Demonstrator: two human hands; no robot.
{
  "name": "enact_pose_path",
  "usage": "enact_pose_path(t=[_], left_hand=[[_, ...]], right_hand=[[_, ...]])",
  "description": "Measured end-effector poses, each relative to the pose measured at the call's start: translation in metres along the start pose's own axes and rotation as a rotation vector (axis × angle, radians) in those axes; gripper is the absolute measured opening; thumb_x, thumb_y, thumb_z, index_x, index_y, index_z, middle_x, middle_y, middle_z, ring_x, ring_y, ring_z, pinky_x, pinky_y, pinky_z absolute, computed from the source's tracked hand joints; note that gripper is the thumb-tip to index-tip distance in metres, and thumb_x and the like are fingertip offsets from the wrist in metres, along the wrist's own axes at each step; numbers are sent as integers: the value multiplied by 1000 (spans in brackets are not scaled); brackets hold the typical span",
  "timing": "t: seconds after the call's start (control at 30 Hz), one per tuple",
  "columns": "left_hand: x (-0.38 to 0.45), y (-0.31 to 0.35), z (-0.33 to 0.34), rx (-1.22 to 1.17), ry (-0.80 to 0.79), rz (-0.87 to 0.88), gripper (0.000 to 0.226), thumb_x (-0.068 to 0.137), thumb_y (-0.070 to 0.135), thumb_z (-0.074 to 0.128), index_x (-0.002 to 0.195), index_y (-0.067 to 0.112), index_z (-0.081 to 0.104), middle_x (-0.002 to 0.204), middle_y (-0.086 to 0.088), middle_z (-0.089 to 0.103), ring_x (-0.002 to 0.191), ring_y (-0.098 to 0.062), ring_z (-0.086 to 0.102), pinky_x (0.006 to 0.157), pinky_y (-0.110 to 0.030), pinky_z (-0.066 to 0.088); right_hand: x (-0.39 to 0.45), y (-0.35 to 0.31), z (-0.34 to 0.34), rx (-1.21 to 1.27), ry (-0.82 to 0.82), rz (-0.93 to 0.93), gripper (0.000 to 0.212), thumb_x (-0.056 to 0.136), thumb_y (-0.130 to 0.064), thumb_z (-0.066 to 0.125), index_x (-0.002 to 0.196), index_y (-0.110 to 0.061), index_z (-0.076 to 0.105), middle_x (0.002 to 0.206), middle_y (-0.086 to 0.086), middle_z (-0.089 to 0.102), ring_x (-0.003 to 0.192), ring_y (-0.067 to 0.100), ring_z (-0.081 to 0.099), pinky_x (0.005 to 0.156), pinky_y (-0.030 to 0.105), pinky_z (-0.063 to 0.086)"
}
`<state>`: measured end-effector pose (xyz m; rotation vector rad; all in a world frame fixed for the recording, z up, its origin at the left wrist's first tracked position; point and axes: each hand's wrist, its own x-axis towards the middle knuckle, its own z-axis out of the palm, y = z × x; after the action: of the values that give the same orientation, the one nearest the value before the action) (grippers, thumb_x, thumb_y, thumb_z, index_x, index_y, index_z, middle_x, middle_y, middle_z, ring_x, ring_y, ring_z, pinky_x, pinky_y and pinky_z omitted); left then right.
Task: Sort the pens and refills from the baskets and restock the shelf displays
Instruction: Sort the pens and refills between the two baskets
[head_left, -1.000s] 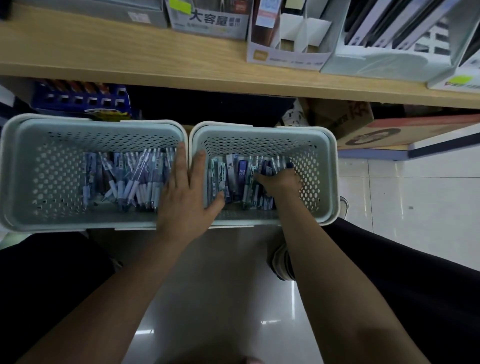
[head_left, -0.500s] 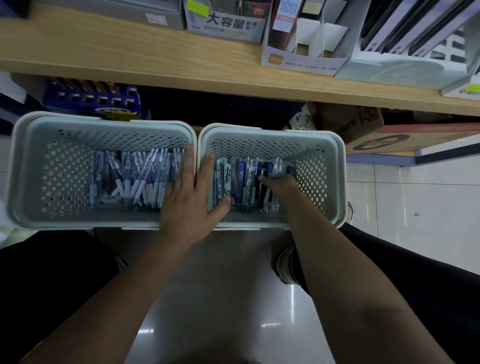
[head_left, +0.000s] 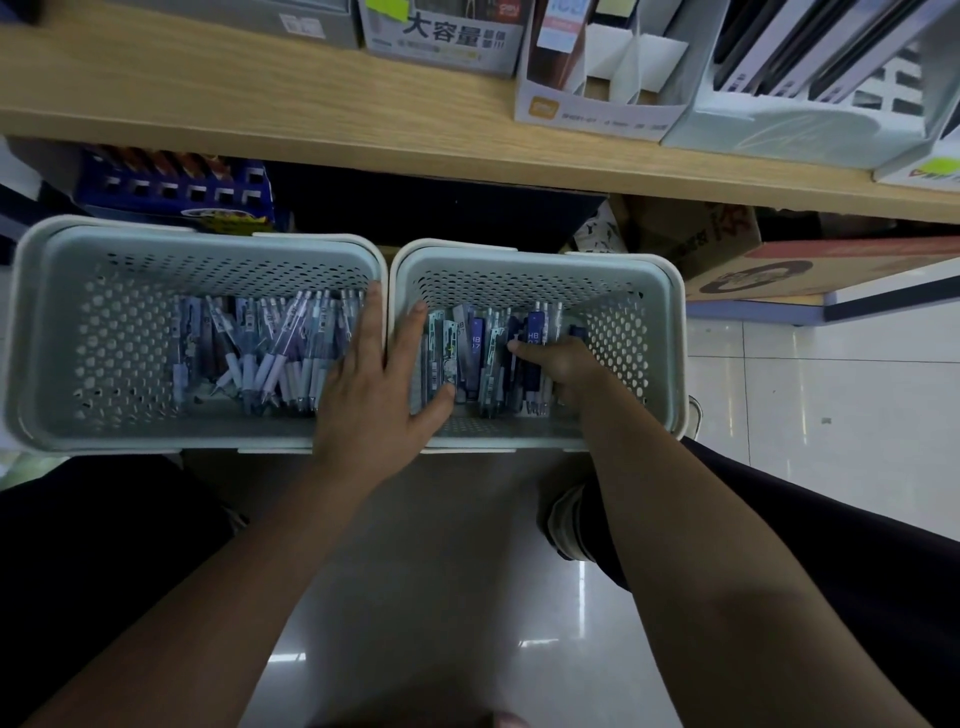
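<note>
Right hand (head_left: 563, 371) digs deeper into right basket (head_left: 670, 332) than a second ago, fingers curled around refills (head_left: 475, 358). Left hand (head_left: 374, 395) stays flat, fingers straight, straddling both rims and holding nothing; sorting is barely started.

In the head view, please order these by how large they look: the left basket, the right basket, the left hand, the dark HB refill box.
1. left basket, widest.
2. right basket, clearly narrower.
3. left hand.
4. dark HB refill box, partly hidden by the right hand.
Wide-angle distortion may exaggerate the difference between the baskets.

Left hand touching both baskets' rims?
Touching. Head view: left hand lies flat across the adjoining rims of left basket and right basket.
</note>
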<state>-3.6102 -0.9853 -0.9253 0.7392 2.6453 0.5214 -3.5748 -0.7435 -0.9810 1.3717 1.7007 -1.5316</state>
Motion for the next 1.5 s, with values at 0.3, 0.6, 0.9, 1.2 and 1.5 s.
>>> enact_pose_path(t=[0.3, 0.6, 0.9, 1.2, 1.5], left_hand=[[-1, 2, -3, 3, -23, -19, 86, 93, 62, 42, 161, 32, 0, 167, -4, -22, 155, -31, 6, 112, -55, 33], [-6, 17, -29, -190, 11, -55, 76, 93, 58, 51, 157, 25, 27, 169, -3, 3, 155, -24, 6, 119, -51, 21], [-28, 44, -67, -665, 150, -179, 43, 77, 28, 84, 117, 18, 70, 103, -5, 61, 87, -16, 61, 76, -26, 47], [-28, 34, -81, -780, 45, -204, 6, 86, 21, 76, 88, 27, 75, 83, -2, 68, 82, -23, 69, 74, -34, 56], [-21, 29, -72, -1071, -127, -377, 24, 93, 13, 70, 110, 29, 67, 107, 0, 71, 94, -14, 70, 64, -19, 54]], right_hand=[[-12, -2, 11, 239, -185, -35, 64, 83, -18, 80, 135, 7, 52, 139, 17, 57, 132, 32, 52, 115, 44, 37], [-75, -30, 36, 337, -465, -193, 14, 97, -12, 61, 108, -3, 62, 94, 9, 68, 86, 20, 68, 78, 33, 58], [-162, -55, 61, 462, -476, -280, 31, 103, -22, 52, 116, 4, 62, 100, 14, 73, 94, 22, 71, 79, 31, 56], [-172, -46, 58, 511, -551, -264, 34, 103, -3, 40, 129, 17, 52, 113, 27, 67, 97, 30, 70, 82, 38, 60], [-141, -33, 55, 480, -435, -234, 37, 97, -8, 60, 128, 11, 56, 124, 29, 64, 112, 39, 65, 91, 48, 57]])
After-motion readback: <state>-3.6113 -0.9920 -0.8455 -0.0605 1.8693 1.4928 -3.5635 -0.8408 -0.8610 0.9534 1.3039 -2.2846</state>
